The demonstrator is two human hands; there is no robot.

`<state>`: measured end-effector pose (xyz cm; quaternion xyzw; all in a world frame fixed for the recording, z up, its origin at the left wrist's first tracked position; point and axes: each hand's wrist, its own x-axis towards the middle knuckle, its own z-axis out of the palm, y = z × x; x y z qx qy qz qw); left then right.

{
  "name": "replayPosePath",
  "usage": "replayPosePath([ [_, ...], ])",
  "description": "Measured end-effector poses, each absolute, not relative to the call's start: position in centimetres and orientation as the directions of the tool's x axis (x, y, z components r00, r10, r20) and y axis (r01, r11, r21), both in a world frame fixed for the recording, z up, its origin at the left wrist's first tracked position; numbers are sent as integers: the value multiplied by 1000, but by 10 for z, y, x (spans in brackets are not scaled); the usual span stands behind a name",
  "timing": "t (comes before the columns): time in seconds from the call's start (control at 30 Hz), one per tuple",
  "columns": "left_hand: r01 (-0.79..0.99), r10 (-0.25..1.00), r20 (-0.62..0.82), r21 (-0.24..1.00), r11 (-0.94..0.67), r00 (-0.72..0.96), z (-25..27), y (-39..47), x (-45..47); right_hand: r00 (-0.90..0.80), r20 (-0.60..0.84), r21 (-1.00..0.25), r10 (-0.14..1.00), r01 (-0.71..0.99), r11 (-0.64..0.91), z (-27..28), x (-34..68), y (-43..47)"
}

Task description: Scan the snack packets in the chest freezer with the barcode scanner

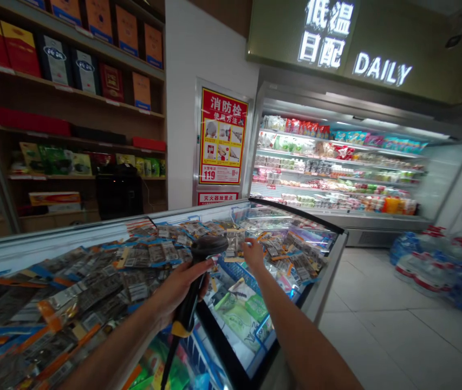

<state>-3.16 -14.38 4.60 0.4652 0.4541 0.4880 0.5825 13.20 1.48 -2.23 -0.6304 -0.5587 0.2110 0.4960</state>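
A black barcode scanner (208, 246) with yellow trim and a trailing cable stands upright in my left hand (182, 284), fingers wrapped round its grip. Its head points right, toward a small flat packet (235, 242) with printing on it. My right hand (254, 254) pinches that packet by its right edge, just right of the scanner. Under both hands is a chest freezer with a glass top. Many similar packets (104, 287) with blue and orange edges are spread over the glass on the left, and another pile (291, 249) lies at the right.
Green and white bags (239, 319) lie inside the freezer below the glass (231, 346). Shelves of boxes (112, 81) stand at the left. A lit refrigerated display (336, 162) is behind, right. Bottled water packs (425, 271) sit on the tiled floor.
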Motion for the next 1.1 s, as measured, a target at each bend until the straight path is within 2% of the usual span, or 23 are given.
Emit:
replayPosePath([
  [0.1,-102,984,-78,990,95,159,44,-145,-31,216,334,-900,918,364,242,-28,168,15],
  [0.2,-60,979,-86,993,99,187,41,-144,-29,215,367,-903,905,317,291,-38,188,11],
  [0.47,-24,970,-76,996,84,233,42,-145,-22,216,379,-862,900,437,258,-44,191,11],
  [0.67,-41,963,-143,987,156,229,41,-148,-17,215,401,-841,891,472,265,-39,191,7],
  [0.73,-50,969,-165,983,177,185,42,-147,-16,220,399,-814,890,531,233,-34,193,3],
  [0.83,-75,973,-180,978,192,144,42,-145,-17,224,426,-710,876,683,171,-22,203,-1],
  [0.93,-76,975,-173,980,185,142,40,-143,-21,276,402,-594,873,804,19,-15,222,-2],
  [1.1,-109,980,-175,977,185,95,36,-141,-25,375,384,-435,844,879,-193,-17,254,1],
])
